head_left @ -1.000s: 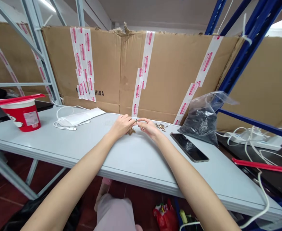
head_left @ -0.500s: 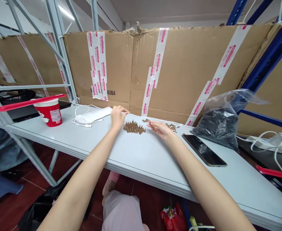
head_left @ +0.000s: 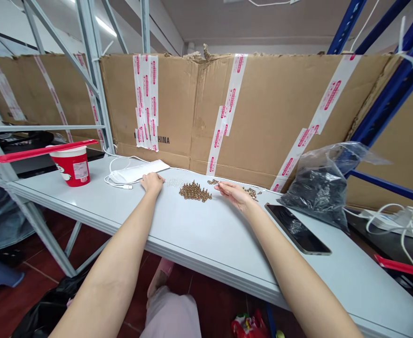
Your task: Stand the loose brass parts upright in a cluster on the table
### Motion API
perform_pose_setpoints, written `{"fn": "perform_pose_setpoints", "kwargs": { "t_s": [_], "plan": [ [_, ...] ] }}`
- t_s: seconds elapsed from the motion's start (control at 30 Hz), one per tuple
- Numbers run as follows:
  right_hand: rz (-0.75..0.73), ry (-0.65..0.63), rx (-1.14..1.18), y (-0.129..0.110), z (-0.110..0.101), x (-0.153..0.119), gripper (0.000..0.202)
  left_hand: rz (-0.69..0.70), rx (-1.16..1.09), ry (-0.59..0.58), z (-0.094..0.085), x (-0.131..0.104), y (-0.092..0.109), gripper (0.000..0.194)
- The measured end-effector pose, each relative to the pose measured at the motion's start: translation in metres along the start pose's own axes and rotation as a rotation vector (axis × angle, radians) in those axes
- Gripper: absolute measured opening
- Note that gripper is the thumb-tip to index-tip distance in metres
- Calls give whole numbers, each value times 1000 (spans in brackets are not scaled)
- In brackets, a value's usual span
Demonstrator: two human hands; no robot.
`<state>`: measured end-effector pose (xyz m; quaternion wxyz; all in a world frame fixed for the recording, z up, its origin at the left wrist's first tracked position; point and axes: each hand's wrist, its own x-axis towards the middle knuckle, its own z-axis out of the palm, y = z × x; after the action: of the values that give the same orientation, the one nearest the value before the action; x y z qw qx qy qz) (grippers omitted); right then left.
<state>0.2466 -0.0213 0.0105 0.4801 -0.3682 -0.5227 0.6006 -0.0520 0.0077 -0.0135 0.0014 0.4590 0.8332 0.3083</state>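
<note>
Small brass-coloured pieces (head_left: 194, 191) cluster on a pale table (head_left: 192, 239), between my left hand (head_left: 152, 182) and right hand (head_left: 235, 194).
My left curls beside clear bits (head_left: 175, 182); my right bunches its fingertips near loose metal parts (head_left: 251, 193). I cannot tell whether either grips anything. I seem to be picking up small parts; a clear bit calls for a light pinch.

Workshop, apparently: grey bench (head_left: 192, 239); blue rack (head_left: 394, 91); taped cardboard partition (head_left: 262, 108); tiled floor (head_left: 213, 298); massed brass-coloured parts (head_left: 194, 192).

Grey tabletop (head_left: 192, 234): brass-coloured pieces (head_left: 194, 191), clear bits (head_left: 174, 182), phone (head_left: 297, 229), red cup (head_left: 73, 167), cable (head_left: 127, 187), plastic bag (head_left: 315, 197).
</note>
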Motion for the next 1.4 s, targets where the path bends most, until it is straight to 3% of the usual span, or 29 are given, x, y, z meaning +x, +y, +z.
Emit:
{"fn": "perform_pose_setpoints", "kwargs": {
  "t_s": [0.17,0.33,0.5,0.77,0.93,1.4],
  "plan": [
    [6,-4,-96,-2,4,-5,24,68,28,-15,0,-3,2,12],
    [-35,202,-394,-7,2,-9,23,81,61,-25,2,-3,2,11],
    [-178,280,-718,-5,3,-2,11,52,76,-42,3,-1,2,10],
    [-268,164,-1105,-2,12,-8,11,87,96,-12,3,-3,4,13],
    [-280,58,-1177,0,16,-11,11,118,98,12,2,-6,5,19],
    [-365,14,-1352,5,18,-14,11,292,192,39,3,-7,8,23]
  ]
}}
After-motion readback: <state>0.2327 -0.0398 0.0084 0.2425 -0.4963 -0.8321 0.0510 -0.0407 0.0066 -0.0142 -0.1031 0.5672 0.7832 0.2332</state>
